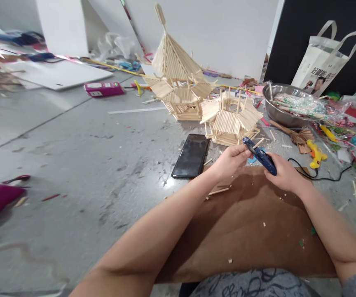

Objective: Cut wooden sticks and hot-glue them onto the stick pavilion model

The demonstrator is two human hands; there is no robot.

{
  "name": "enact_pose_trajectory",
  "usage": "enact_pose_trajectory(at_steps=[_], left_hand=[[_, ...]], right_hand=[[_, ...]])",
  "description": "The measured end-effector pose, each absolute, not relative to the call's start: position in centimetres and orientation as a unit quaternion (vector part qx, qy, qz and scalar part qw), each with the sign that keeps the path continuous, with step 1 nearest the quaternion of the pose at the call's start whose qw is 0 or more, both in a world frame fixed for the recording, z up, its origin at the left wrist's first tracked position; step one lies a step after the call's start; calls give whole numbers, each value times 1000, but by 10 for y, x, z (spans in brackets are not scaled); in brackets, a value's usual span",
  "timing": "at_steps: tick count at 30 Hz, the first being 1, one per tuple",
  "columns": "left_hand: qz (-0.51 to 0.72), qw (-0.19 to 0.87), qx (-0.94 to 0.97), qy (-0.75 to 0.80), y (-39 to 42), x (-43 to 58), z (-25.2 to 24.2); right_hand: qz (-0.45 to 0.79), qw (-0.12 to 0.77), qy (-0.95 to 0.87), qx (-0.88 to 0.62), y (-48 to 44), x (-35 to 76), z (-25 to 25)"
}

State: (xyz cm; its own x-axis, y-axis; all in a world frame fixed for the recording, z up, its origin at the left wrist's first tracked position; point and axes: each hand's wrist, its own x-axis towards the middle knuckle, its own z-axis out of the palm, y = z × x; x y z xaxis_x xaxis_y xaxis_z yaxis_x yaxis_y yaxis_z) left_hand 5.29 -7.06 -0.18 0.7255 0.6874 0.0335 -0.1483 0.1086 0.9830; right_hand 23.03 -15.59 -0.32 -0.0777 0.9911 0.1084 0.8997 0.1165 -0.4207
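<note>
My right hand is wrapped round a dark blue hand cutter, which looks like pruning shears. Its head points to the upper left and meets the fingers of my left hand. These fingers are closed in a pinch on a thin wooden stick, which crosses the cutter's head. Whether the blades touch the stick is too small to tell. Just beyond my hands stands a small hexagonal stick pavilion. A taller stick pavilion with a pointed roof is behind it, to the left.
A black phone lies left of my hands. Below them is a brown board with scraps. To the right are a yellow glue gun with a cord, a steel bowl of wrapped sticks and a white bag. A purple box-like device sits farther left.
</note>
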Motion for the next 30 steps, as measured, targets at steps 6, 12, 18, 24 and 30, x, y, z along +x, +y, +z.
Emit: enact_pose_trajectory(at_steps=[6, 12, 18, 24, 30], left_hand=[[235, 774, 552, 203, -68, 49, 1], [210, 762, 574, 214, -66, 47, 5], [261, 682, 633, 256, -70, 53, 3], [308, 674, 620, 258, -79, 56, 5], [235, 793, 528, 194, -77, 49, 9]], right_hand=[[111, 180, -727, -653, -157, 233, -4], [114, 155, -726, -660, -157, 232, -5], [136, 158, -718, -664, -157, 235, 1], [190, 203, -753, -596, -154, 245, 7], [166, 182, -775, -582, -153, 257, 4]])
